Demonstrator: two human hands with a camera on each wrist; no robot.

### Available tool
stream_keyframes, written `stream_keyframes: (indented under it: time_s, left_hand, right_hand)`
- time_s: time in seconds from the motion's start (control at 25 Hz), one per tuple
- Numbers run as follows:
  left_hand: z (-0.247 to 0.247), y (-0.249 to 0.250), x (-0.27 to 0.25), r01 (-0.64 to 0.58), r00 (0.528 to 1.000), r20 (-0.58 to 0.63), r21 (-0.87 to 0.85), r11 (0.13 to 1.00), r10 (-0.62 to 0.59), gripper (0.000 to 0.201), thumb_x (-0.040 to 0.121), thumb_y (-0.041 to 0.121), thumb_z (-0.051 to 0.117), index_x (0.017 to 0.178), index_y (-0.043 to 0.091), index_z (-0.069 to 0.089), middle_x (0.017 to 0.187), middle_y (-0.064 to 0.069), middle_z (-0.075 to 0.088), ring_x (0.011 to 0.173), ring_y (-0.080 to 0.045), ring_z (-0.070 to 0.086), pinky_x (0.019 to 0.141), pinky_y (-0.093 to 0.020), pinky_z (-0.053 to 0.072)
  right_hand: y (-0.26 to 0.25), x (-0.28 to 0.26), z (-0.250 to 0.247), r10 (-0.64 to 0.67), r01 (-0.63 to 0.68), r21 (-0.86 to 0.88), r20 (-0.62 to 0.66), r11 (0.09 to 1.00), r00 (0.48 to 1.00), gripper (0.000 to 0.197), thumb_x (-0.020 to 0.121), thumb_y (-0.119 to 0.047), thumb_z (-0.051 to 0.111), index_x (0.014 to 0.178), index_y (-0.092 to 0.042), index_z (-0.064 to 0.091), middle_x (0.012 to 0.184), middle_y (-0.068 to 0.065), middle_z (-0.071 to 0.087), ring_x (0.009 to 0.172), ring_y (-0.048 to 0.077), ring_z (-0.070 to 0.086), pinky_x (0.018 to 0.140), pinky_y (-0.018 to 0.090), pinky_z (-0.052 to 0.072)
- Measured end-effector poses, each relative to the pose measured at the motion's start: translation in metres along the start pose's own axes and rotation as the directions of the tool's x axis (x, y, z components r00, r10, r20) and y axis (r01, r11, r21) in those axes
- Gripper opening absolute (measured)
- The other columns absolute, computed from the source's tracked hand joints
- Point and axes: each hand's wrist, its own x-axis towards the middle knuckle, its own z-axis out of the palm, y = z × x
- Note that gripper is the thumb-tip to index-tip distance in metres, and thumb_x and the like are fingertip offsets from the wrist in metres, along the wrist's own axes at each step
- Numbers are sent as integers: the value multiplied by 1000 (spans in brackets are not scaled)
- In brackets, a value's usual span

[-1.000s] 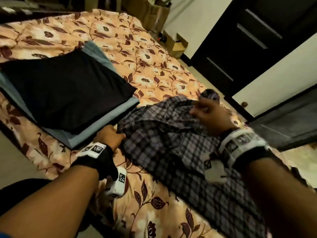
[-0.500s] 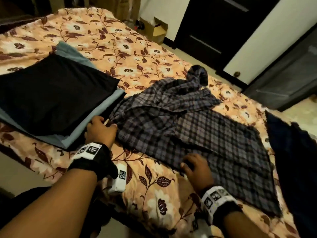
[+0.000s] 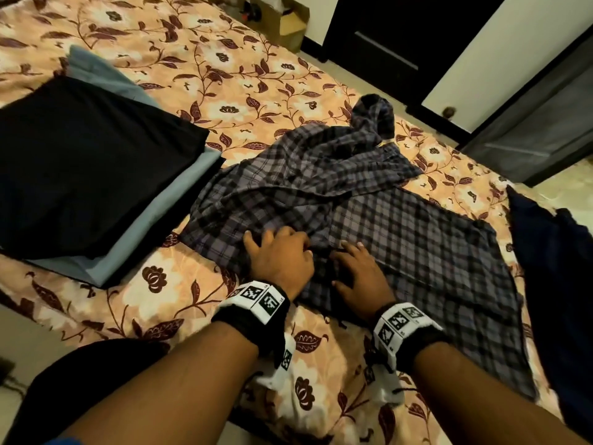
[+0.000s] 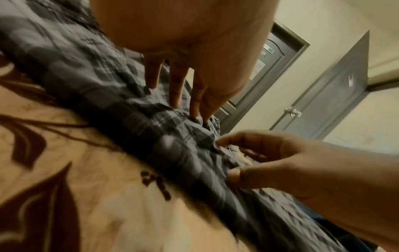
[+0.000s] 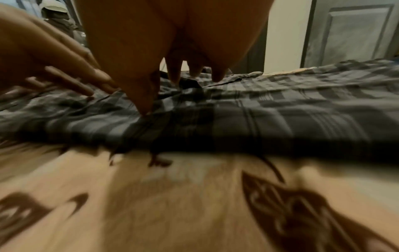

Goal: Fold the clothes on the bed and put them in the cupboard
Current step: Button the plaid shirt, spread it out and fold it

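The grey-and-purple plaid cotton shirt [image 3: 369, 220] lies spread on the bed with the peach floral bedsheet [image 3: 179, 303], near the bed's front edge. Its upper part is bunched, and 1 sleeve end [image 3: 375, 118] stands up in a crumpled loop at the far side. The lower panel lies mostly flat toward the right.

The left hand [image 3: 280, 256] rests on the shirt's near edge with fingers spread and lightly bent, tips pressing the cloth. The right hand [image 3: 357, 273] lies just beside it, fingers extended flat on the fabric. Neither hand closes around anything; both are wide and pressing. The wrist views are blurred but show fingertips [image 4: 195, 109] touching wrinkled cloth.

To the left, a stack of 2 folded garments, black on top of grey-blue [image 3: 96, 162], sits touching or nearly touching the shirt's left edge. A dark navy garment [image 3: 558, 258] lies at the right, unfolded.

Judged step: smoothing the shirt before folding. Folding of this item has not begun, and nothing has yet gone to the cupboard.

Risks:
- The bunched upper part may be trapped inside a fold, giving an uneven bundle
- The raised sleeve may drag if the shirt is pulled, undoing the flattened panel
- Sliding the shirt leftward may disturb the finished stack
- The shirt lies close to the bed edge; a pull toward the person may drop it
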Motion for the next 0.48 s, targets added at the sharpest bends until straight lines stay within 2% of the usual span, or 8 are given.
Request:
stream_keyframes:
  time_s: [0.08,0.12,0.2,0.28,0.32,0.4,0.48]
  left_hand:
    - [17,1,-2,-133,991,6,81,988,133,34,96,40,46,128,37,55,153,8,34,147,-26,14,113,-61,-6]
    - [29,2,-7,-205,978,58,131,970,199,38,97,42,44,135,38,49,159,9,22,149,-26,4,112,-62,-11]
    - [49,-5,-10,-241,965,153,196,950,213,53,99,53,33,149,41,25,163,10,-1,150,-25,-11,111,-63,-14]
    - [57,-19,-6,-155,979,162,195,969,124,68,95,68,20,153,41,0,162,12,-13,149,-23,-14,113,-64,-11]
    - [60,-22,-6,-125,982,162,195,973,94,72,91,72,16,153,41,-6,161,13,-15,149,-22,-13,113,-64,-10]
    - [65,-23,-5,-105,985,161,225,969,69,76,88,77,13,152,43,-9,161,14,-14,150,-22,-11,112,-65,-9]
    - [64,-18,-7,-89,982,184,263,961,41,77,87,78,15,152,43,-8,161,15,-14,150,-21,-11,112,-66,-7]
  right_hand:
    - [-1,-21,15,-41,39,-77,-27,996,999,63,89,-46,51,147,-28,33,160,-2,9,148,26,1,118,47,5]
    - [3,-30,23,-27,28,-104,6,994,1000,68,89,-61,39,149,-33,25,160,-6,1,148,25,-5,117,47,-1]
    - [23,-42,36,104,-93,-130,80,987,991,81,79,-83,16,149,-43,8,155,-16,-14,146,18,-16,113,50,-13]
    - [51,-57,39,284,-277,-85,83,957,955,74,81,-82,14,145,-52,-5,147,-26,-23,142,11,-21,108,56,-20]
    - [74,-69,40,372,-368,-63,76,928,925,67,86,-77,17,144,-54,-7,146,-27,-24,142,11,-21,108,59,-19]
    - [128,-97,34,526,-521,-75,77,850,847,62,93,-67,20,144,-53,-12,149,-23,-26,144,15,-20,109,63,-12]
    - [199,-132,18,676,-662,-140,109,736,729,68,94,-61,30,146,-49,-12,156,-12,-26,146,24,-17,112,66,-2]
